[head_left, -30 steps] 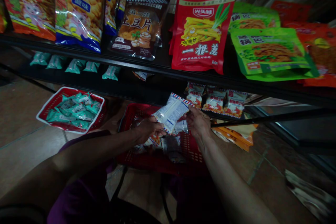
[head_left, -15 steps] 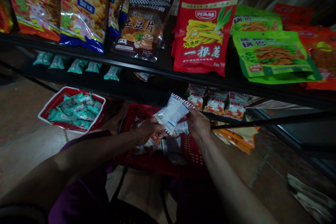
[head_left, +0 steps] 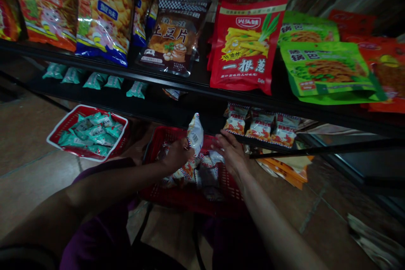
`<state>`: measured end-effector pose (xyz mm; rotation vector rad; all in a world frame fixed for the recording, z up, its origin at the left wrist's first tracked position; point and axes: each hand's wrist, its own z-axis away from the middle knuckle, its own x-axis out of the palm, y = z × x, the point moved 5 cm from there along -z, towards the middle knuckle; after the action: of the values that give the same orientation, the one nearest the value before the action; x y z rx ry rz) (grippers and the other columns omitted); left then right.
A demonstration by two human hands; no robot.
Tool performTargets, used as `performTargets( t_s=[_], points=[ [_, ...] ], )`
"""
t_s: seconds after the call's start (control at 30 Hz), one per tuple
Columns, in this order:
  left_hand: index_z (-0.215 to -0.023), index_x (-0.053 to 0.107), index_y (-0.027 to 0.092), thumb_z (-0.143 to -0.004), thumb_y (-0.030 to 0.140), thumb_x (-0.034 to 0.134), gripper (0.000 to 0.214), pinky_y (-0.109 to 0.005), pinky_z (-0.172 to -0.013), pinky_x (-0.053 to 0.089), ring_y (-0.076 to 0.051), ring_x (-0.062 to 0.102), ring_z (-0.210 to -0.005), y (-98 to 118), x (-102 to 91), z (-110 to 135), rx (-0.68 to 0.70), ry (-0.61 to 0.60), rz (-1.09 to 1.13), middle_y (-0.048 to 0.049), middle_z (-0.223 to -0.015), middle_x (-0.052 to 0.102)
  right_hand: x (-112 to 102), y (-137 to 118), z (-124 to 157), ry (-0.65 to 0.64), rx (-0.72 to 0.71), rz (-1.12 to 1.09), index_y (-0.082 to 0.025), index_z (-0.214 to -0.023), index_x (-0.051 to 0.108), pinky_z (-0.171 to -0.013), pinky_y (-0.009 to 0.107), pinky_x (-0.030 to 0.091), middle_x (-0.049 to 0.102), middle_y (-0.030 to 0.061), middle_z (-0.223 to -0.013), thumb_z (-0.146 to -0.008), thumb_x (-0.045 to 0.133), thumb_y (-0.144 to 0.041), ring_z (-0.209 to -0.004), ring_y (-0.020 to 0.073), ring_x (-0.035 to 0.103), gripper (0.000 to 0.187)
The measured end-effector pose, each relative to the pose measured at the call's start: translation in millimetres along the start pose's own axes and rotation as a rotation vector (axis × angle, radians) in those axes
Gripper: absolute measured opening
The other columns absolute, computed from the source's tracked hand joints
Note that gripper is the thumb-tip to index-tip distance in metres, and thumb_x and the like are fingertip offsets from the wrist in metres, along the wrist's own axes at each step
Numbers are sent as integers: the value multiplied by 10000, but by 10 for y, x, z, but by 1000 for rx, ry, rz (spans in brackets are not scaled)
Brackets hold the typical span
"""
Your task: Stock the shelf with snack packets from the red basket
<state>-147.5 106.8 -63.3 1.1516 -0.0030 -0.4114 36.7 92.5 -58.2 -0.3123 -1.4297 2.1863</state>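
Observation:
My left hand is closed around a white snack packet, which stands tilted upward with a barcode side showing. Below it is a red plastic basket holding several similar packets, some clear or dark-looking and some orange-printed. To the right, my right hand is apart from the held packet, its fingers spread over the basket's right side. Several matching snack packets with red lettering stand in a row on the lower shelf, just beyond my right hand.
A white-rimmed red basket of turquoise packets stands on the floor at left. More turquoise packets line the lower shelf. The upper shelf edge carries large snack bags and overhangs. Orange packaging lies on the floor at right.
My right hand has let go of the white packet and its fingers have opened. My left hand has turned the packet more upright and shifted it slightly left.

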Motion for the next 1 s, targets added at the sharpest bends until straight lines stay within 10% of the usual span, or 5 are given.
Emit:
performTargets(
  t_s=[0.33,0.53,1.0],
  points=[
    [-789,545,220,-741,169,550,69,-244,-684,372,-167,547,-695,180,11,182,408,-28,-563,-28,-761,580,253,-56,279,-209,195,26,-243,-928,681,-645,251,578,603,28,-1210,-657,743,-438,-1111,208,557,340],
    [-902,577,200,-799,178,494,135,-314,-781,416,-206,544,-763,233,84,268,589,-161,-612,-89,-863,582,281,-38,339,-363,249,67,-286,-1067,634,-609,213,544,653,12,-1124,-655,751,-430,-955,178,633,452],
    [-816,617,204,-828,296,516,136,-281,-801,407,-176,543,-773,374,20,273,509,-141,-401,-68,-841,589,264,-69,311,-340,265,-40,-237,-1006,618,-562,223,509,716,-15,-849,-545,750,-198,-654,148,649,481]
  ],
)
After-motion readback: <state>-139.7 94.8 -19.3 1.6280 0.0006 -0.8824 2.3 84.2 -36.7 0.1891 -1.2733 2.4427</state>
